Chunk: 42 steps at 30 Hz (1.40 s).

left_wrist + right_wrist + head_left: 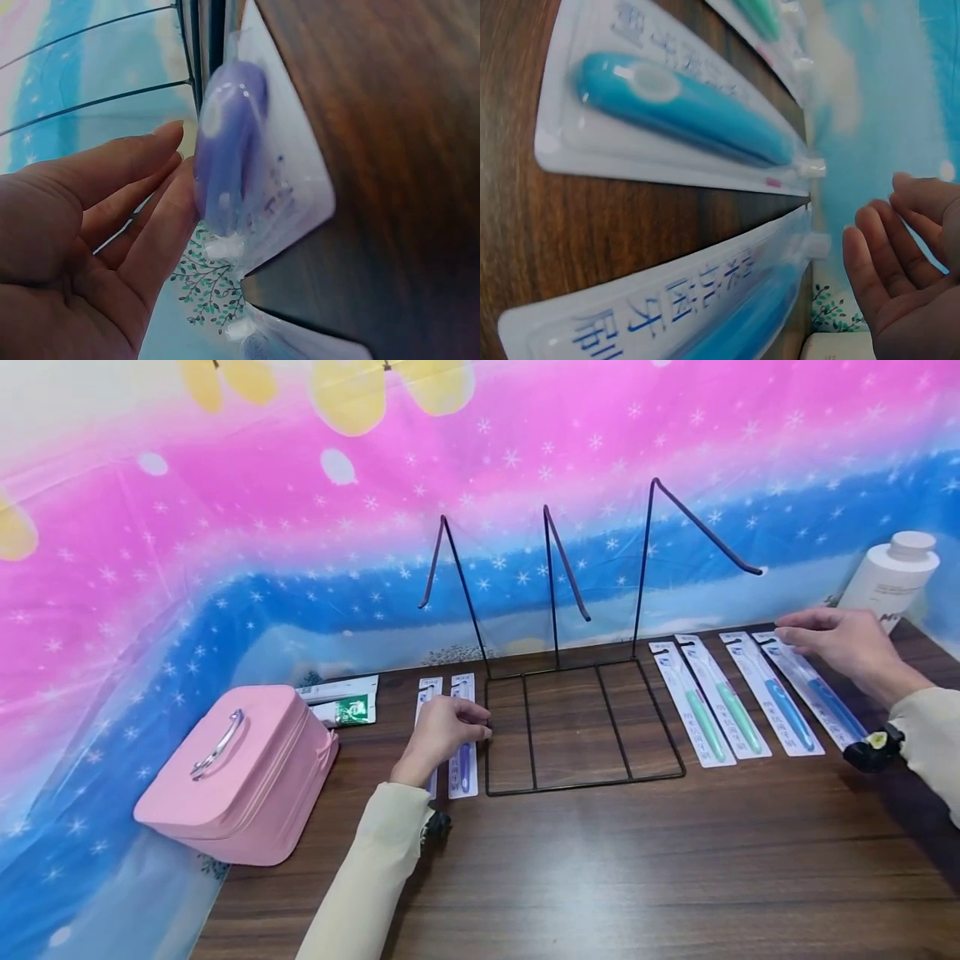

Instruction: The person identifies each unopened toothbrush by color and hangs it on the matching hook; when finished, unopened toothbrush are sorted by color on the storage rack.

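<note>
My left hand (441,733) hovers over two packaged purple toothbrushes (463,768), left of the black wire rack (585,787). In the left wrist view its loosely bent fingers come up beside one purple toothbrush pack (289,187); whether they touch it I cannot tell. Over the top end of the rightmost blue toothbrush pack (825,693) is my right hand (851,647). The right wrist view has that hand's fingers relaxed, with nothing between them, apart from the two blue toothbrush packs (697,112). Two green toothbrush packs (723,693) lie further left.
A pink case (247,777) with a silver handle stands at the left. Behind it lies a white and green toothpaste tube (348,710). At the back right stands a white bottle (892,572). The rack's upright prongs rise before the patterned cloth (337,602).
</note>
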{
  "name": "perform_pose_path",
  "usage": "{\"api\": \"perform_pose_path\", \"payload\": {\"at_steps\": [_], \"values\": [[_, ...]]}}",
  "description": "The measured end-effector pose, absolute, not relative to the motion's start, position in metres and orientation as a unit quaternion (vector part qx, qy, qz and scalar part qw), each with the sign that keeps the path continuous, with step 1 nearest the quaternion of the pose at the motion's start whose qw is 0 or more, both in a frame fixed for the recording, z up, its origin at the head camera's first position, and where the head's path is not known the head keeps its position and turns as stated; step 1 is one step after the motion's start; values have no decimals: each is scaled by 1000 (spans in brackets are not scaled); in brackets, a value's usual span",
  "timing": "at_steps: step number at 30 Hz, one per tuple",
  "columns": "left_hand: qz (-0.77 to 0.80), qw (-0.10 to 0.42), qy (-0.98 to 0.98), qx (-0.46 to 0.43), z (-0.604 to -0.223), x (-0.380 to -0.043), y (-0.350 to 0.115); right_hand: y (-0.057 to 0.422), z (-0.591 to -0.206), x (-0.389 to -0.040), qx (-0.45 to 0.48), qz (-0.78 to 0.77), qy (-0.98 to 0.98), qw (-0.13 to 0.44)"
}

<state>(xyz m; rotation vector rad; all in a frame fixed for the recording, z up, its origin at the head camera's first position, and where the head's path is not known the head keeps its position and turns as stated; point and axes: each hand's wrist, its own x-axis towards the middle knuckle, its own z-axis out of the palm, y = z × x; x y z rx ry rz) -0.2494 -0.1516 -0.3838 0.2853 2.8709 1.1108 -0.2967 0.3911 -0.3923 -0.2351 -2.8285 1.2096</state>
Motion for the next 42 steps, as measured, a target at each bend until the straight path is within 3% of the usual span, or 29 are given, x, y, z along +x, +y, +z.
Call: {"api": "perform_pose_path", "payload": {"at_steps": [27,42], "values": [[346,35,937,33,-389,-259,-145,403,-408,-301,-97,305,-947,20],[341,35,939,35,-388,-259,-145,401,-390,-298,-140,322,-935,42]]}}
